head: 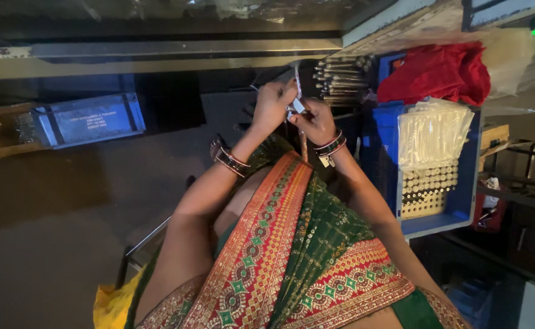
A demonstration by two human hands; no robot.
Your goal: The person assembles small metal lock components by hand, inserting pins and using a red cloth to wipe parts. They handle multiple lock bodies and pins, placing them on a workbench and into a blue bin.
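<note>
Hands pinching a small white piece over a dark workbench
Left hand [271,103] and right hand [315,120] both close fingers on the white piece [296,105]; blue crate [439,222] of metal pins stands by the bench's right edge

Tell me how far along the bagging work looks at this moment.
Done: a stack of clear filled bags lies in the blue crate, over rows of cylindrical parts. In hand: left hand and right hand together pinch a small clear bag. Left: metal pins piled behind.

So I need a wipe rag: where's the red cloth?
In the head view, the red cloth lies upper right, bunched atop the blue crate, right of the metal rods.
</note>
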